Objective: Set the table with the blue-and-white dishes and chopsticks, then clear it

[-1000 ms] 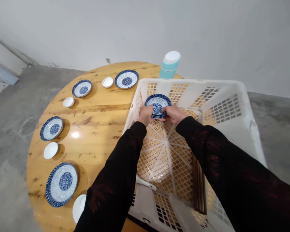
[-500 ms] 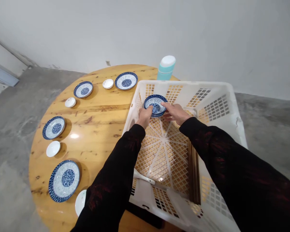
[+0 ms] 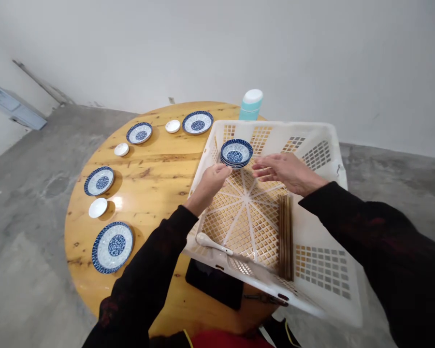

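A small stack of blue-and-white bowls (image 3: 236, 152) is at the far left corner inside the white plastic basket (image 3: 275, 124). My left hand (image 3: 213, 182) has its fingers closed at the stack's near left edge; the fingertips are partly hidden there. To the right of the bowls, my right hand (image 3: 284, 171) is open and apart from them, fingers loosely stretched over the basket floor. A white spoon (image 3: 213, 243) lies along the basket's near left side. Several brown chopsticks (image 3: 285, 237) lie together on the right part of the floor.
The basket stands on a round wooden table (image 3: 152, 188). Blue-rimmed plates (image 3: 113, 247) and small white bowls (image 3: 98, 208) line the table's left edge. A turquoise container with a white lid (image 3: 251, 104) is behind the basket, and a black flat object (image 3: 213, 285) lies before it.
My right hand has let go of the bowls and drawn away to the right, its fingers opening. My left hand has shifted to the stack's lower left edge. The view has also shifted.
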`<state>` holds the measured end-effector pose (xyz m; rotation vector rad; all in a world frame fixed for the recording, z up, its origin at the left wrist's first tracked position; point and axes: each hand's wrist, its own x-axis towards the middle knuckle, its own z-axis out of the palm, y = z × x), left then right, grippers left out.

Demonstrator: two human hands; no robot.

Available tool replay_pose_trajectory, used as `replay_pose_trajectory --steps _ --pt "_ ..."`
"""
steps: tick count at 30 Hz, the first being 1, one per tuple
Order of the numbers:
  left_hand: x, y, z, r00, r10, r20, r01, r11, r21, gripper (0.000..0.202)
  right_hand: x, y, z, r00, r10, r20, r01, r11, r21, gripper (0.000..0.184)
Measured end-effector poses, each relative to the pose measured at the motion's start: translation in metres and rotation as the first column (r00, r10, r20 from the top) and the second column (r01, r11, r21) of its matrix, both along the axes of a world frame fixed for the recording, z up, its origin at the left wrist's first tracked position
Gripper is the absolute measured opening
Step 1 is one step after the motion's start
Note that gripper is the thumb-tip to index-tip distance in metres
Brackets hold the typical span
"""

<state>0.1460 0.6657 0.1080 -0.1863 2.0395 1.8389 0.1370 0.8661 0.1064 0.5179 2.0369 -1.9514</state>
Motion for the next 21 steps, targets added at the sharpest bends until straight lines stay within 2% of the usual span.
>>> replay_pose_trajectory --steps 3,6,8,10,12,13,16,18,21 --pt "0.037 -0.033 0.021 0.988 -0.018 -0.151 0.012 0.999 -0.038 0.023 0.024 -0.001 0.011 0.999 0.031 -0.023 -0.032 0.999 -0.041 0.01" --pt "0.076 -0.07 0.032 0.957 0.126 -0.261 -0.159 0.981 -0.11 0.028 0.05 0.002 0.02 0.998 0.015 -0.064 -0.019 0.997 -0.069 0.004" --pt "0.101 -0.094 0.033 0.907 0.239 -0.347 -0.305 0.94 -0.15 0.027 0.071 0.008 0.027 0.99 -0.033 -0.14 0.025 0.998 -0.056 0.004" --pt "0.126 -0.116 0.028 0.849 0.333 -0.409 -0.432 0.884 -0.177 0.029 0.098 0.015 0.036 0.962 -0.091 -0.258 0.093 0.996 -0.004 0.011" --pt "0.15 -0.133 0.019 0.805 0.408 -0.431 -0.518 0.837 -0.176 0.03 0.133 0.019 0.05 0.927 -0.13 -0.352 0.178 0.978 0.106 0.018" --pt "0.162 -0.14 0.013 0.793 0.435 -0.426 -0.542 0.824 -0.166 0.03 0.153 0.02 0.057 0.917 -0.147 -0.37 0.229 0.955 0.187 0.022" --pt "0.197 -0.154 -0.006 0.793 0.485 -0.367 -0.561 0.818 -0.13 0.03 0.214 0.012 0.07 0.892 -0.269 -0.364 0.407 0.828 0.384 0.022" --pt "0.221 -0.161 -0.018 0.807 0.506 -0.305 -0.556 0.824 -0.104 0.031 0.252 -0.002 0.065 0.886 -0.343 -0.311 0.452 0.786 0.422 0.02" --pt "0.26 -0.177 -0.032 0.82 0.527 -0.224 -0.554 0.828 -0.081 0.032 0.301 -0.035 0.033 0.898 -0.389 -0.205 0.44 0.806 0.395 0.03"
